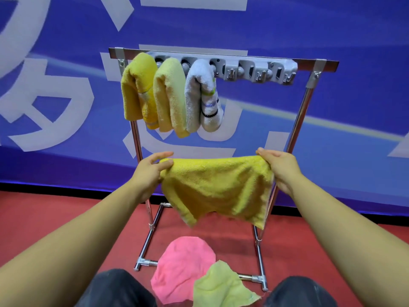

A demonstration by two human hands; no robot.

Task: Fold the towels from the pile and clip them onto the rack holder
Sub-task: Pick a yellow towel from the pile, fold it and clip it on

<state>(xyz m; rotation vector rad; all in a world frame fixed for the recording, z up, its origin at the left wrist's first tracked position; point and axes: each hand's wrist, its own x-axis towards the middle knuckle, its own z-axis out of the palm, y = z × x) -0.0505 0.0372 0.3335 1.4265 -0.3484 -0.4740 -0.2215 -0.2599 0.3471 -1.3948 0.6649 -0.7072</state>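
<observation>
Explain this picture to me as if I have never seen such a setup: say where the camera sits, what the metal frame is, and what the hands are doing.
There is no machine here. The single picture comes from a camera worn on a person's head, looking forward and down at their own bare arms.

The left hand and the right hand each grip a top corner of a yellow terry towel, which hangs spread out between them.

Behind it stands a chrome metal rack on a red floor. Across its top runs a grey plastic clip holder. Three folded towels hang from it: a deep yellow towel, a pale yellow-green towel and a white striped towel. The clips further right are free.

On the floor near the person's knees lie a pink towel and a light green towel, both unfolded.
</observation>
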